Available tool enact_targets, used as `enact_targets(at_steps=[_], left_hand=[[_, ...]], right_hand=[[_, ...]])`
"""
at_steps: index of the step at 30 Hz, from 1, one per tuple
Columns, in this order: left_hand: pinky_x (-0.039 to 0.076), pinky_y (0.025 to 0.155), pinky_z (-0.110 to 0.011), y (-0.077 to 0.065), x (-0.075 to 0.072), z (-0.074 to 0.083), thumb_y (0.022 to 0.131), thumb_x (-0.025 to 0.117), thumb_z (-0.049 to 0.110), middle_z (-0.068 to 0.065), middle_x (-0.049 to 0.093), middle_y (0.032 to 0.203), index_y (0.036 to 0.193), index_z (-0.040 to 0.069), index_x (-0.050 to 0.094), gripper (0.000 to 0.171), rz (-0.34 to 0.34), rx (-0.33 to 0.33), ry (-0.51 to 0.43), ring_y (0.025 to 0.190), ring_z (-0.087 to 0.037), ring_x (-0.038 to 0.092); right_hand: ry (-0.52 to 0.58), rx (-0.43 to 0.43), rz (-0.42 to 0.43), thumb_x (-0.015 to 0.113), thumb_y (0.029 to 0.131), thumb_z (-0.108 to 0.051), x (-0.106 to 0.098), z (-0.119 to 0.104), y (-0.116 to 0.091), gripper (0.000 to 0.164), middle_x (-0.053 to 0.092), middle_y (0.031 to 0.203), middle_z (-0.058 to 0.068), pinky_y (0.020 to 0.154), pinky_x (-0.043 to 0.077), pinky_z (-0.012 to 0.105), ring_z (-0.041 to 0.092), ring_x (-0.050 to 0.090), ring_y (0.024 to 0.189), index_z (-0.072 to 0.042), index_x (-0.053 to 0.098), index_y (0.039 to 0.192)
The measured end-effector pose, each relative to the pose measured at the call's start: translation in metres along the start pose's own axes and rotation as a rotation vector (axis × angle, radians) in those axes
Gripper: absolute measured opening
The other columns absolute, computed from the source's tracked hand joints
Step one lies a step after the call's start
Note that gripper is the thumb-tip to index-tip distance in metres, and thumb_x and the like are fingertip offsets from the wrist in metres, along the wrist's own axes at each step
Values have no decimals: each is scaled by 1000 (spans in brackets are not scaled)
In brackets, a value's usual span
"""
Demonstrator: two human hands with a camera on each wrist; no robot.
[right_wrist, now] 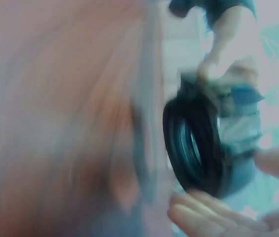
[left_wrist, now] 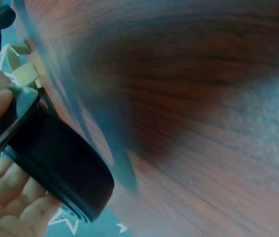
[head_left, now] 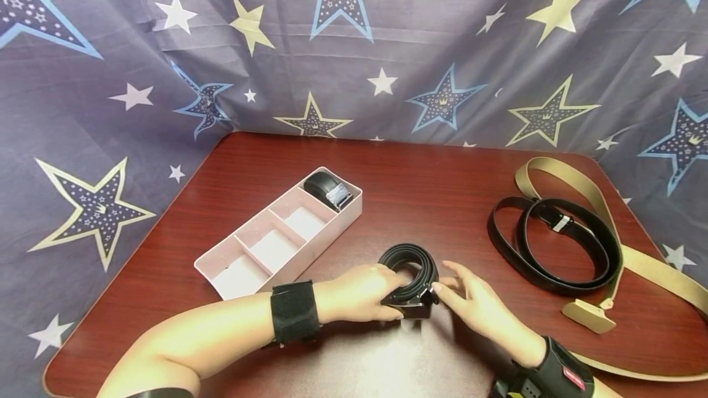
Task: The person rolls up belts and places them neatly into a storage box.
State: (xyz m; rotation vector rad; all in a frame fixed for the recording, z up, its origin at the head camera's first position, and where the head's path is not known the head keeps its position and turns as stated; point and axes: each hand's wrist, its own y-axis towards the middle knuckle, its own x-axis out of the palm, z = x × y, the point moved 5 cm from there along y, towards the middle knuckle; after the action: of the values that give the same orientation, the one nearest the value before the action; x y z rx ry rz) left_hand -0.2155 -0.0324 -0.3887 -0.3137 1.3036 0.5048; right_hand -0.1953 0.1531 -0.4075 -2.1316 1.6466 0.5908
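Note:
A coiled black belt [head_left: 412, 263] with a shiny plate buckle [head_left: 413, 311] is held over the near middle of the table. My left hand [head_left: 362, 293] grips its left side, thumb by the buckle and fingers at the coil. On the right, my right hand [head_left: 478, 303] has its thumb at the coil's edge and its fingers spread apart. The left wrist view shows the belt's smooth outer face [left_wrist: 65, 163] close up. Blurred in the right wrist view, the coil [right_wrist: 191, 143] lies by the right fingers [right_wrist: 198, 215]; firm contact is unclear.
A pink divided box [head_left: 326, 241] stands left of the hands, a rolled black belt [head_left: 326, 189] with silver buckle in its far compartment. At the right lie a loose black belt [head_left: 594, 250] and a tan belt [head_left: 586, 186], whose end hangs towards the table's right edge.

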Motion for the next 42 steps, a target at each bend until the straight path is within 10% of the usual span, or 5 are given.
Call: enact_targets(at_steps=[6, 15, 33, 42], left_hand=[[57, 84, -31, 3, -2, 0, 86, 80, 29, -1, 75, 97, 104, 12, 70, 26, 66, -100, -52, 94, -17, 71], [56, 78, -29, 5, 4, 2, 86, 81, 26, -1, 73, 92, 101, 10, 70, 24, 198, -170, -128, 85, -15, 69], [56, 88, -34, 1, -2, 2, 85, 82, 27, -9, 73, 104, 109, 1, 67, 39, 275, -240, -256, 97, -24, 70], [53, 98, -37, -9, -34, -9, 87, 77, 45, -5, 73, 113, 117, 7, 69, 49, 126, -153, -141, 109, -22, 68]], right_hand=[[406, 149, -85, 49, 107, -14, 13, 1, 3, 61, 54, 140, 38, 103, 54, 44, 35, 62, 126, 19, 23, 151], [612, 79, -148, 54, 104, -15, 26, -4, 5, 60, 63, 136, 25, 95, 52, 21, -2, 64, 106, 20, 30, 146], [515, -33, 62, 71, 89, 3, 24, -19, 9, 58, 64, 128, 29, 84, 56, 20, 3, 69, 98, 15, 47, 141], [418, -152, -69, 73, 87, 1, 15, -24, 22, 51, 69, 116, 27, 79, 56, 20, 2, 69, 91, 19, 53, 131]])
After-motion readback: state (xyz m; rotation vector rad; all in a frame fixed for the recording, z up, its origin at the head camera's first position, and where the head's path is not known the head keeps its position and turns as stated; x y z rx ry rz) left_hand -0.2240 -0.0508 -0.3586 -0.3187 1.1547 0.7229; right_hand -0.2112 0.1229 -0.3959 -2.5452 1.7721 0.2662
